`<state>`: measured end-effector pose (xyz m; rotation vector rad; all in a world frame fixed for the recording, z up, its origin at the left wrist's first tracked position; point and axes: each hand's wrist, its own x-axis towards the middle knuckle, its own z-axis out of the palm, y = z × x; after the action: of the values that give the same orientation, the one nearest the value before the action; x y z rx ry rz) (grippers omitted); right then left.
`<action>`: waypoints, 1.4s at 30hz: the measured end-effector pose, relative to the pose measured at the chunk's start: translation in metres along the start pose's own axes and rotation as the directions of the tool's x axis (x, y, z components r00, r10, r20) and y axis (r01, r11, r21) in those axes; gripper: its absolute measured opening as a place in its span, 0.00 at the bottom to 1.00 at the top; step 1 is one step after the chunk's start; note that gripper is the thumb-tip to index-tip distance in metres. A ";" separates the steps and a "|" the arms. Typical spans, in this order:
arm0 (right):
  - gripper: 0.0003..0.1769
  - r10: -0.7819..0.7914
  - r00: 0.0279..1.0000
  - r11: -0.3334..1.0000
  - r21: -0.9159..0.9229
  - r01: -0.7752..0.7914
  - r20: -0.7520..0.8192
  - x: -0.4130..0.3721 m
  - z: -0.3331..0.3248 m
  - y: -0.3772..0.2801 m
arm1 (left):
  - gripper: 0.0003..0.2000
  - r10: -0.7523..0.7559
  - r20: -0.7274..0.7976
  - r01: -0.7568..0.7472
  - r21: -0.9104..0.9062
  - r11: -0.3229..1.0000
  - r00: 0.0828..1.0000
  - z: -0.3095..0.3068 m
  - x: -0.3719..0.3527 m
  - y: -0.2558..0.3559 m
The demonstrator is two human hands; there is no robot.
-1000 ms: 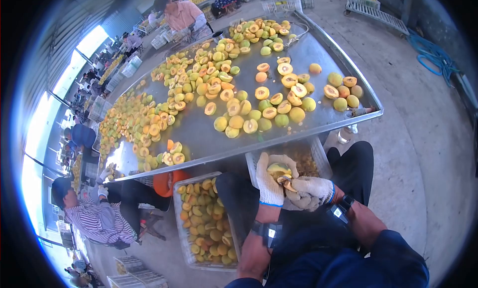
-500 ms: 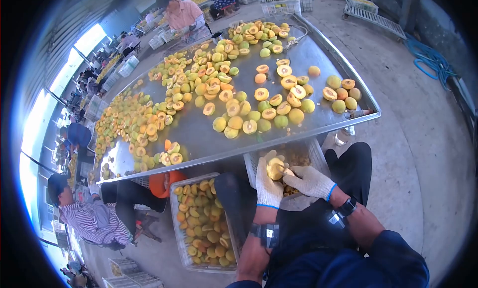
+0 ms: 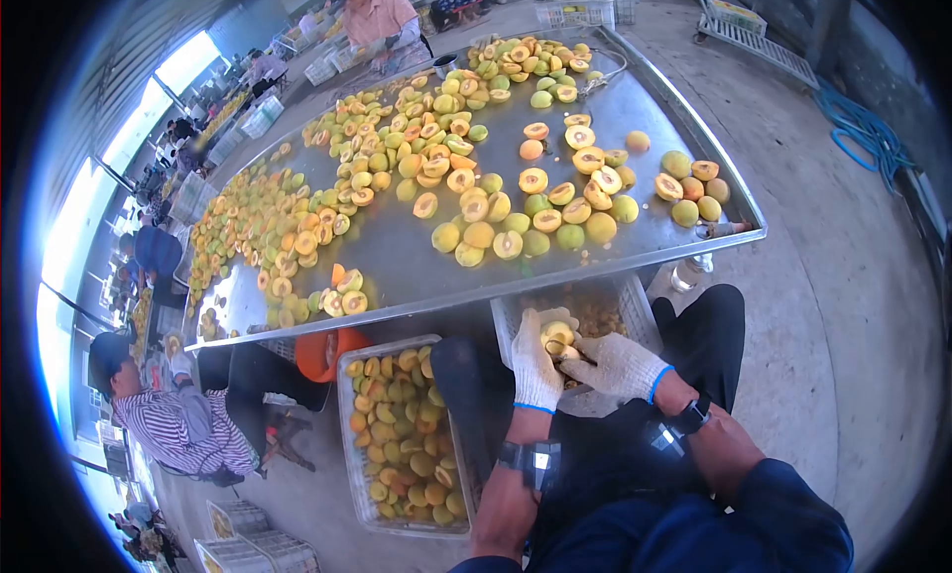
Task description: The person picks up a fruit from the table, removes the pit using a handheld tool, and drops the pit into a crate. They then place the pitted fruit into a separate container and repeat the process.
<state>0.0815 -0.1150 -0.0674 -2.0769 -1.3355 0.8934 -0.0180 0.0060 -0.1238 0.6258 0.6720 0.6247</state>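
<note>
My left hand [image 3: 536,373], in a white knitted glove with a blue cuff, is closed around a halved yellow peach [image 3: 557,335] above a white crate [image 3: 645,320] at my lap. Its pale cut side faces up. My right hand [image 3: 620,368], gloved the same way, has its fingers pressed together against the peach's lower right side. Whatever those fingers grip is hidden. Small brownish pieces, perhaps pits [image 3: 598,320], lie inside the crate. Just beyond both hands runs the front edge of a metal table [image 3: 397,266] bearing many halved and whole peaches [image 3: 476,234].
A full crate of peaches [image 3: 409,434] stands left of my legs, beside an orange bucket [image 3: 319,355]. A person in a striped top [image 3: 188,429] sits at the left; another [image 3: 382,23] works across the table. A clear jar [image 3: 689,271] and blue hose [image 3: 863,127] are at the right.
The peach has turned and sits slightly lower in my left hand, while my right fingers have shifted on its lower side. The camera view has tilted a little.
</note>
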 end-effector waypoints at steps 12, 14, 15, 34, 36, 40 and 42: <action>0.20 -0.006 0.992 0.930 -0.365 -0.041 -0.126 0.001 -0.004 0.030 | 0.20 0.492 -0.117 -0.413 0.400 0.818 0.862 -0.003 0.016 -0.009; 0.19 0.012 0.986 0.977 -0.210 -0.048 -0.166 0.004 -0.002 0.042 | 0.26 0.409 -0.163 -0.308 0.433 0.847 0.898 0.010 -0.003 0.019; 0.19 0.100 0.979 0.983 -0.135 -0.125 -0.180 0.001 -0.007 0.036 | 0.27 0.290 -0.215 -0.200 0.360 0.911 0.933 0.019 -0.010 0.036; 0.19 0.289 0.929 0.952 0.175 -0.252 -0.231 -0.017 -0.001 0.044 | 0.21 0.689 -0.596 -0.141 0.706 0.694 0.412 -0.374 -0.050 0.138; 0.16 0.371 0.911 0.882 0.376 -0.285 -0.181 -0.011 -0.001 0.035 | 0.22 0.682 -0.615 -0.116 0.703 0.702 0.396 -0.379 -0.049 0.157; 0.13 0.379 0.906 0.865 0.418 -0.276 -0.186 0.003 -0.002 0.006 | 0.24 0.785 -0.505 -0.075 0.823 0.564 0.358 -0.388 -0.020 0.190; 0.13 0.364 0.912 0.872 0.413 -0.263 -0.189 0.009 0.005 0.008 | 0.25 0.776 -0.497 -0.126 0.805 0.579 0.388 -0.418 0.008 0.188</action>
<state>0.0850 -0.1089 -0.0787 -2.0400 -0.6296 0.8872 -0.3727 0.2656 -0.2556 1.2671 1.7296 1.3389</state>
